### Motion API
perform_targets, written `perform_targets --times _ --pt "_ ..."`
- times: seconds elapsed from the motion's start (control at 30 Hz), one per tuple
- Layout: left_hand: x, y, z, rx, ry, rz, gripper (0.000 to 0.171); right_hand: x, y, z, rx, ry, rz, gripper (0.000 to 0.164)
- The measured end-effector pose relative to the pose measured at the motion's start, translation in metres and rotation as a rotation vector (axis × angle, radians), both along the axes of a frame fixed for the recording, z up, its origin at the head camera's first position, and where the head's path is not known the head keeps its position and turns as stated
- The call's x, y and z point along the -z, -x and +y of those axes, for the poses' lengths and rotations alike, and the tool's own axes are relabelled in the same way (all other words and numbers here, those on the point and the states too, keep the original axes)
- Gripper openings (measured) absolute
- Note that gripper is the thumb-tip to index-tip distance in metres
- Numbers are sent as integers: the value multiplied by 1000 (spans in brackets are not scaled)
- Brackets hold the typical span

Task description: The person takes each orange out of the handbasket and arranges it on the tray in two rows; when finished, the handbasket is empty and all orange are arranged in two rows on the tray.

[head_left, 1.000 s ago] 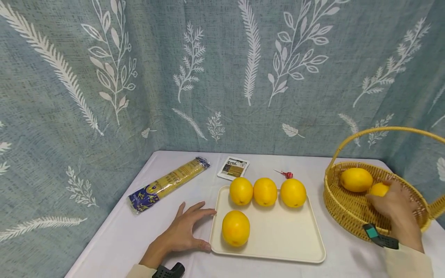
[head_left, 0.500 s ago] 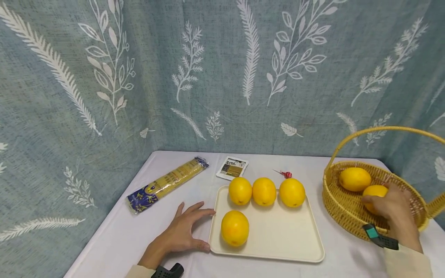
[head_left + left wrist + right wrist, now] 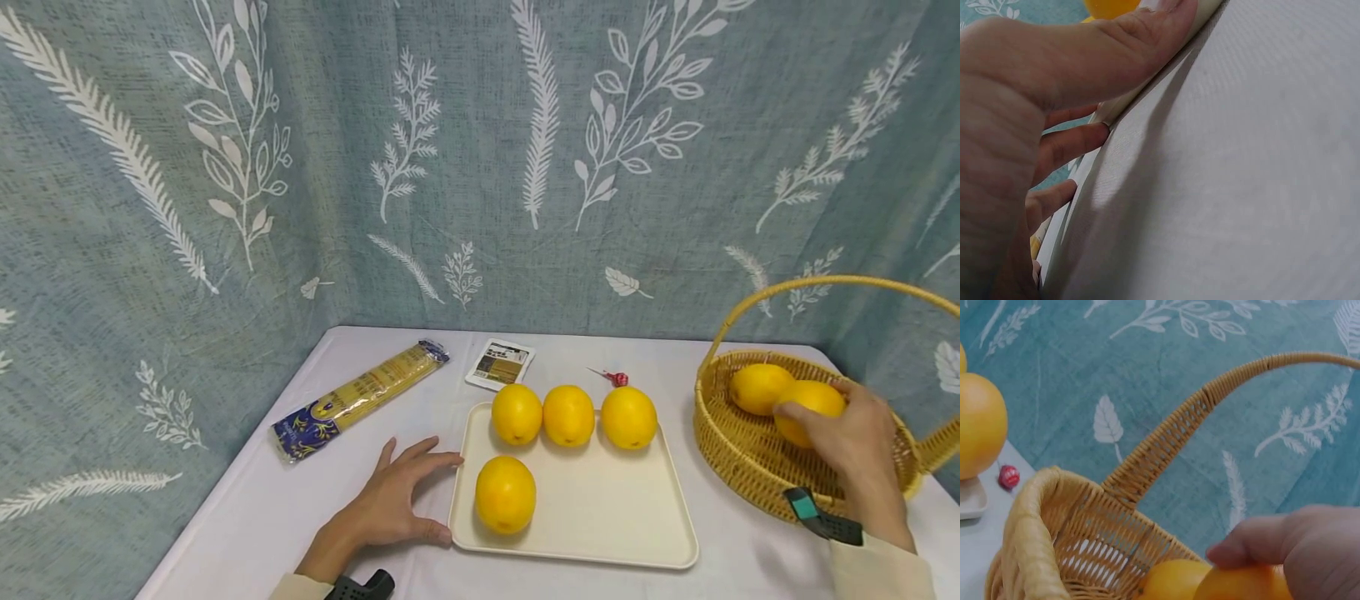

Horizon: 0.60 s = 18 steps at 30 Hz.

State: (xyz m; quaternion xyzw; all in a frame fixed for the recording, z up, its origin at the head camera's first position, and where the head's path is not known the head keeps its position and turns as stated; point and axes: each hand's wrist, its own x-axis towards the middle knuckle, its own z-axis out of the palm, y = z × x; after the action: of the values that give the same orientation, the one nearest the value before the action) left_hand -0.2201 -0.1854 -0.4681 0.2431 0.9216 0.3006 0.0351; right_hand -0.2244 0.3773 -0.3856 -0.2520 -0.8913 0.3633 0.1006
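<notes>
My right hand (image 3: 855,429) grips an orange (image 3: 808,410) inside the wicker basket (image 3: 738,467) at the right. Thumb and fingers lie on either side of the fruit. Beside it sits a second orange (image 3: 761,388), partly overlapped in the right wrist view. My left hand (image 3: 393,500) rests at the left edge of the cream tray (image 3: 592,508), thumb and fingers spread, fingertips at the rim. Three oranges stand in a row along the tray's back: left (image 3: 517,414), middle (image 3: 568,416) and right (image 3: 628,418). Another orange (image 3: 506,495) stands at its front left.
A pack of spaghetti (image 3: 360,400) lies at the back left of the white table. Behind the tray are a small flat packet (image 3: 501,364) and a red lollipop (image 3: 618,379). The basket's tall handle (image 3: 832,282) arches over the right hand's side.
In the basket, my right hand has raised its orange slightly, and more of the fruit shows now. My left hand and the oranges on the tray have stayed put.
</notes>
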Motion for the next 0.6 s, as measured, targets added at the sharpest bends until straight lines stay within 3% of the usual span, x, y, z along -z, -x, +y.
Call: perform_targets --times 0.17,0.43,0.6 --pt "0 0 0 4 -1 -4 98 -7 -2 -9 -10 44 60 107" --pt "2 0 -1 10 -6 3 98 -16 -3 -26 -179 105 154 101" --pt "3 1 -2 15 -14 9 99 -22 -2 -36 -227 120 189 99"
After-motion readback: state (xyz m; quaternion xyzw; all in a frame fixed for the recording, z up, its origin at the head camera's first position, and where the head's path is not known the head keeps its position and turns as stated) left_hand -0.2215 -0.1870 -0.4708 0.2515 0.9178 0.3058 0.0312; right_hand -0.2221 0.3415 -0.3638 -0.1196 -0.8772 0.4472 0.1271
